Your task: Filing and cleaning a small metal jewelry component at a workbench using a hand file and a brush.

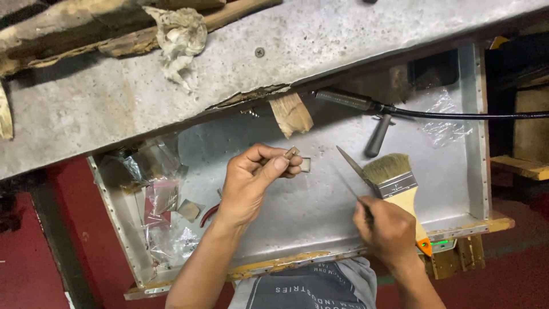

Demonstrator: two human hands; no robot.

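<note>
My left hand [251, 180] is raised over an open metal-lined drawer [320, 212] and pinches a small metal piece [291, 153] between thumb and fingers. A second small square piece [306, 165] shows just right of it. My right hand [386, 229] grips a thin pointed metal blade [351, 166] whose tip aims up and left, towards the small piece. A flat paintbrush [397, 183] with pale bristles and a wooden handle lies in the drawer right beside my right hand.
A grey worn bench top [171, 86] spans above the drawer, with a crumpled rag [180, 37] and wooden pieces [68, 28]. In the drawer lie plastic bags [160, 194] at left, a black-handled tool with cable [372, 114] and a wooden wedge [291, 114].
</note>
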